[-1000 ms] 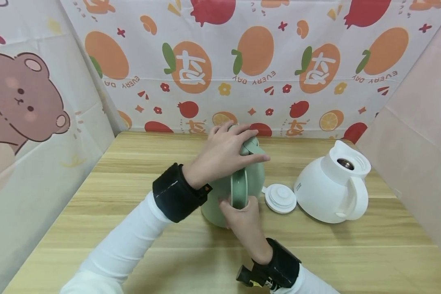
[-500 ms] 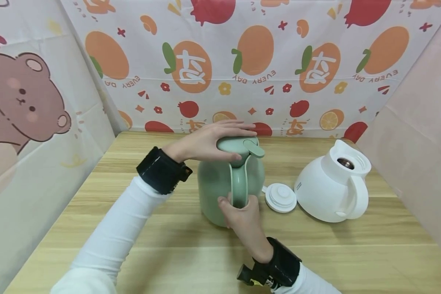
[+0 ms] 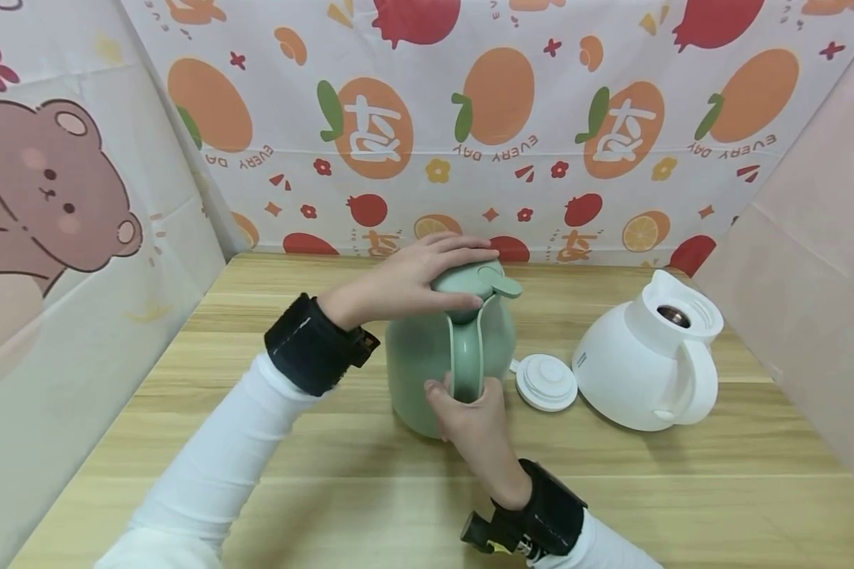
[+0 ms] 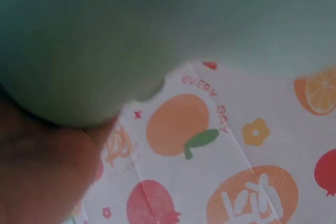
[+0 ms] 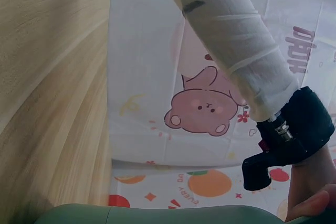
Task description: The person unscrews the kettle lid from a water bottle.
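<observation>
A green thermos jug (image 3: 420, 371) stands upright on the wooden table, its handle (image 3: 467, 359) facing the person. My left hand (image 3: 416, 276) grips the jug's green lid (image 3: 462, 278) from above, fingers over the far side and thumb along the near side. The lid's tab (image 3: 500, 282) points right. Low on the handle, my right hand (image 3: 473, 419) holds on with thumb and fingers wrapped round it. The left wrist view shows the blurred green jug (image 4: 105, 66) close up beside the hand (image 4: 47, 166). Along the bottom of the right wrist view runs a green edge (image 5: 157, 214).
To the right stands a white thermos jug (image 3: 633, 367) with its mouth uncovered. Its round white lid (image 3: 546, 383) lies on the table (image 3: 313, 474) between the two jugs. A fruit-print cloth (image 3: 434, 103) hangs behind the table, and a bear-print cloth (image 3: 64, 182) at the left.
My left hand drew back to the left across the lid, then shifted slightly right again. The lid's tab has swung round to the right. The right hand keeps its hold on the handle.
</observation>
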Demonstrator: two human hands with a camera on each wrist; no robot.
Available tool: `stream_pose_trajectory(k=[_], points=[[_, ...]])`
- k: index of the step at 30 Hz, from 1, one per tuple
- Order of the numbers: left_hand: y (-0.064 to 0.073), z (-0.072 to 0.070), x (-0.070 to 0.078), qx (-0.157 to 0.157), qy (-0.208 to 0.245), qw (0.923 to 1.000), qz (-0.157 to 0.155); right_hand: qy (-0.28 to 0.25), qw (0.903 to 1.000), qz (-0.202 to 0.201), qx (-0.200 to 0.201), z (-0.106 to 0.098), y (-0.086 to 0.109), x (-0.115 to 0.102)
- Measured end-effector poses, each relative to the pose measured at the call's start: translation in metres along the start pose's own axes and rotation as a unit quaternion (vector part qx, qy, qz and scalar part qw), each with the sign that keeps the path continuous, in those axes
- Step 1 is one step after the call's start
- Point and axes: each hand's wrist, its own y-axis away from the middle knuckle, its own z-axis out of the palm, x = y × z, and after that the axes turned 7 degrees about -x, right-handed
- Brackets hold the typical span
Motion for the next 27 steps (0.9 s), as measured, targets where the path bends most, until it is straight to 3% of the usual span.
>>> stream_pose_trajectory(k=[6, 16, 19, 24, 27], points=[[0.000, 0.007, 0.013, 0.022, -0.029, 0.9976, -0.060, -0.003, 0.9999, -0.010, -0.001, -0.001, -0.001, 0.000], [0.002, 0.009, 0.018, 0.035, -0.049, 0.9949, -0.081, -0.005, 0.9998, -0.014, -0.011, 0.000, 0.000, 0.001], [0.006, 0.010, 0.015, 0.042, -0.035, 0.9968, -0.058, -0.009, 0.9998, -0.012, -0.014, 0.001, 0.002, 0.001], [0.012, 0.008, 0.002, 0.050, 0.008, 0.9975, 0.049, -0.013, 0.9994, -0.027, -0.017, 0.002, 0.002, 0.001], [0.013, 0.008, -0.005, 0.049, 0.002, 0.9952, 0.085, -0.013, 0.9994, -0.030, -0.015, 0.001, 0.001, 0.002]])
